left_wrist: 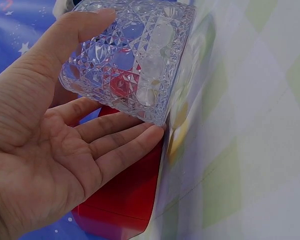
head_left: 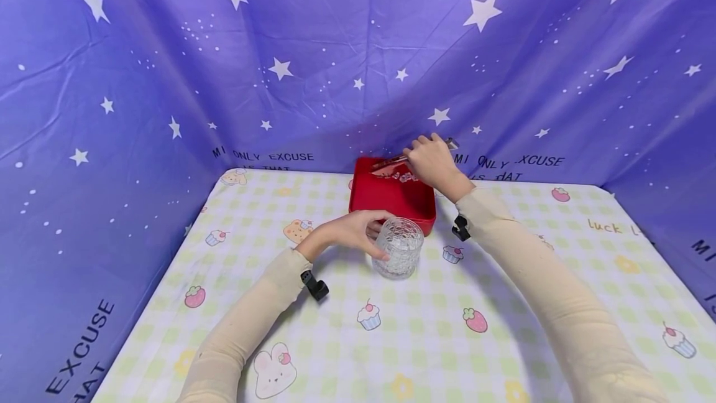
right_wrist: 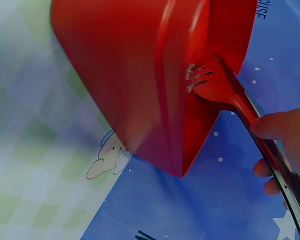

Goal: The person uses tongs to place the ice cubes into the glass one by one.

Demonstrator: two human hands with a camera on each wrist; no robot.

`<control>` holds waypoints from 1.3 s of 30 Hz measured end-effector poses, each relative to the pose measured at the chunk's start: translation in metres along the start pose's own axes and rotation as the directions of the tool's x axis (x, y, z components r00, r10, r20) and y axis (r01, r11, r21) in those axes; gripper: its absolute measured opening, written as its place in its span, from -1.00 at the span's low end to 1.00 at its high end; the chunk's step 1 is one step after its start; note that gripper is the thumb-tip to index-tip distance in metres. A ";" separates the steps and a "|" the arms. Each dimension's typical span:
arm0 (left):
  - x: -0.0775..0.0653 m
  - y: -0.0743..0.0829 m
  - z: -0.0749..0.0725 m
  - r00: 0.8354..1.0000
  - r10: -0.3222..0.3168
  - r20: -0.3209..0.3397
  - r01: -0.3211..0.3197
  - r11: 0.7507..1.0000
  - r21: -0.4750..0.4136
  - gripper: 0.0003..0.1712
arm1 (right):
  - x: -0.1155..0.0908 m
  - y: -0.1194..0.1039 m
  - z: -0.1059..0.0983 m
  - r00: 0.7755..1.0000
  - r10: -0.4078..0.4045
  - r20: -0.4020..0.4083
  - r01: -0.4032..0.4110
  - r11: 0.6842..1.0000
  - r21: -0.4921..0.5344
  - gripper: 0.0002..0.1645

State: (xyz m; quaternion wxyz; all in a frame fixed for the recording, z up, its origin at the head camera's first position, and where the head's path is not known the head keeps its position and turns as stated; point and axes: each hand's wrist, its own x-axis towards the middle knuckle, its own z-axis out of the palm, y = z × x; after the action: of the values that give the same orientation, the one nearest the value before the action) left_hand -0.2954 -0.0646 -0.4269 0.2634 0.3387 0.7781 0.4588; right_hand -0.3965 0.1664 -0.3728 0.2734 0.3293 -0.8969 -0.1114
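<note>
A clear cut-glass tumbler (head_left: 399, 250) stands upright on the tablecloth. My left hand (head_left: 355, 231) holds it from the left, thumb on the near side and the other fingers on the far side. The left wrist view shows the thumb against the faceted wall of the tumbler (left_wrist: 132, 52). Beyond the tumbler sits a red rectangular tray (head_left: 393, 204). My right hand (head_left: 435, 162) grips a pair of metal tongs (right_wrist: 262, 137) above the tray's far right corner. Their fork-like tip reaches inside the tray, next to several small clear pieces (head_left: 406, 176).
A checked tablecloth (head_left: 313, 341) with printed cupcakes, strawberries and animals covers the table. Behind the tray hangs a purple-blue star curtain (head_left: 335, 98), close to the table's back edge. The tumbler stands just in front of the tray's near wall.
</note>
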 end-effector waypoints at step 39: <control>-0.001 0.000 0.001 1.000 0.017 -0.001 -0.017 1.000 0.002 -0.11 | -0.004 -0.016 -0.003 0.993 0.099 0.061 -0.100 0.995 0.025 -0.85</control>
State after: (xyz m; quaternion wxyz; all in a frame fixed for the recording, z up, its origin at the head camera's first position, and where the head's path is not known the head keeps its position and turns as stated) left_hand -0.2942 -0.0647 -0.4274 0.2587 0.3452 0.7758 0.4606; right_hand -0.3834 0.1565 -0.3779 0.2470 0.2845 -0.9215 -0.0946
